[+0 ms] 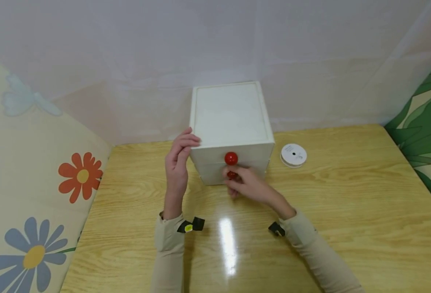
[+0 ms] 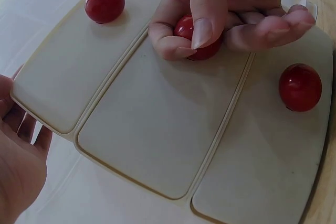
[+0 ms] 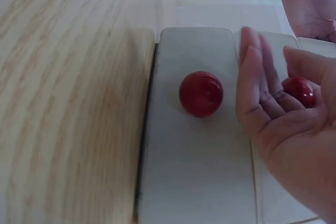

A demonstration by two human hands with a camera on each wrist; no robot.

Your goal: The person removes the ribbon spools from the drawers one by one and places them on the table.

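While the cabinet (image 1: 234,116) is being touched, its middle knob (image 2: 209,50) is being pinched.
It is being enclosed by the right hand (image 1: 250,185), grip narrow (left hand (image 1: 178,162) relaxed alongside).

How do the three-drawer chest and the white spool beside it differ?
The three-drawer chest is larger and boxy; the spool is a flat disc. The three-drawer chest has red knobs, one held by the right hand; the spool has none and lies untouched. Both look whitish and rest on the wooden table.
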